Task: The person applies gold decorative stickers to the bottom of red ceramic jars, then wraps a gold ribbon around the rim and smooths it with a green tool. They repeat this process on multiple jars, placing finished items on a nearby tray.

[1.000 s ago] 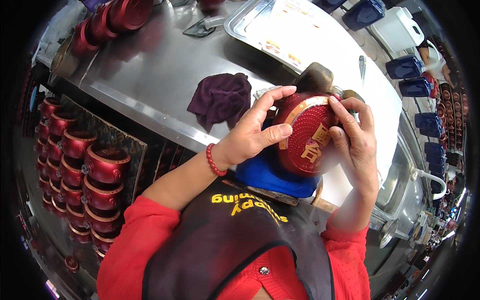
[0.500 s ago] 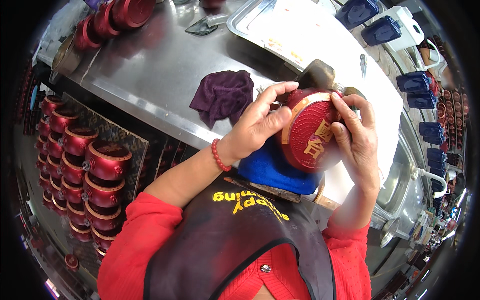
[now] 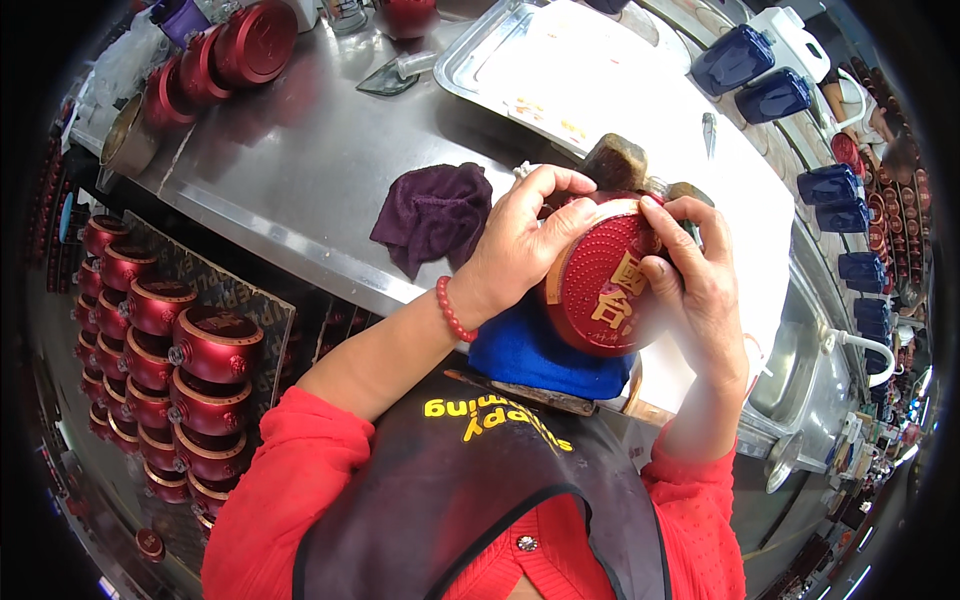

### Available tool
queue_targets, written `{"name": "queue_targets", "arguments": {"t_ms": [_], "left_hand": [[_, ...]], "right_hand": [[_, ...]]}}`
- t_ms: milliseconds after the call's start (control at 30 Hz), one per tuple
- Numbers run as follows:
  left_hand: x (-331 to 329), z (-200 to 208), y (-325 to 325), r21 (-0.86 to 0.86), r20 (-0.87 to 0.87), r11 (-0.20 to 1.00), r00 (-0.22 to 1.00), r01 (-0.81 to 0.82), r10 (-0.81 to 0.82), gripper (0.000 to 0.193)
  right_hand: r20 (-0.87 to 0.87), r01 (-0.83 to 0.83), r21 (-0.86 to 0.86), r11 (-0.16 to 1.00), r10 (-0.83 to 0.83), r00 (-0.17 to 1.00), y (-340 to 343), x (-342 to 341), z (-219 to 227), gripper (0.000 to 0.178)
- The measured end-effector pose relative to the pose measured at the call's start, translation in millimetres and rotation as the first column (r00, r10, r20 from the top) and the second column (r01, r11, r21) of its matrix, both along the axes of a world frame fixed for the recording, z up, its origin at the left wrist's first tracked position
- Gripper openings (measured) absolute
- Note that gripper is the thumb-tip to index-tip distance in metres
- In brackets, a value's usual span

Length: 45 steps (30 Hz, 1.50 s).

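A red drum-shaped pot [image 3: 592,318], its studded face bearing gold characters and a gold band along the rim, is tilted on a blue cloth pad [image 3: 555,357] in front of me. My left hand [image 3: 522,240] grips its left side, thumb along the gold band and fingers over the far edge. My right hand [image 3: 703,270] is closed at the upper right of the rim. Its index fingertip touches the end of the band, and the thumb is bent near the face. Left of my left hand lies a crumpled dark purple cloth [image 3: 432,217].
Brown blocky pieces [image 3: 614,160] stand just beyond the pot. A metal tray [image 3: 462,62] lies at the far side of the steel table [image 3: 300,190]. Red pots [image 3: 213,400] are stacked low at left. Blue containers [image 3: 735,62] line the right, near a sink [image 3: 785,375].
The pot has shifted slightly left and turned a little, with both hands moving along with it. My right index fingertip has moved left along the rim.
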<state>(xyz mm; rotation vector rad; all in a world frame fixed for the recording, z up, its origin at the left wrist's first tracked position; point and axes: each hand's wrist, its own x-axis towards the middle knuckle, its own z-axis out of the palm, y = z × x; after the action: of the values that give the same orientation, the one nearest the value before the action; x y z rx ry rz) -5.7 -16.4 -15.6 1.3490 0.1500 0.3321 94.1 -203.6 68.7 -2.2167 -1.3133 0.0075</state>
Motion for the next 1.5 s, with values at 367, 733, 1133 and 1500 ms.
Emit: {"name": "queue_targets", "arguments": {"t_ms": [367, 733, 1133, 1500], "left_hand": [[-33, -23, 11, 0.013, 0.166, 0.978, 0.964, 0.207, -0.206, 0.081], [-37, -28, 6, 0.187, 0.151, 0.976, 0.978, 0.114, -0.144, 0.090], [-54, 0, -7, 0.783, 0.399, 0.493, 0.914, -0.379, 0.070, 0.076], [-10, 26, 0, 0.870, 0.387, 0.372, 0.916, -0.324, -0.107, 0.056]], "right_hand": [[0.092, -0.037, -0.002, 0.999, 0.037, 0.995, 0, 0, -1, 0.043], [0.103, -0.012, -0.017, 1.000, 0.013, 0.995, 0, -1, -3, 0.040], [-0.113, 0.030, -0.054, 0.998, -0.036, 0.993, -4, -1, 4, 0.054], [0.193, 0.021, 0.109, 0.994, -0.042, 0.980, -43, 11, -22, 0.045]]}}
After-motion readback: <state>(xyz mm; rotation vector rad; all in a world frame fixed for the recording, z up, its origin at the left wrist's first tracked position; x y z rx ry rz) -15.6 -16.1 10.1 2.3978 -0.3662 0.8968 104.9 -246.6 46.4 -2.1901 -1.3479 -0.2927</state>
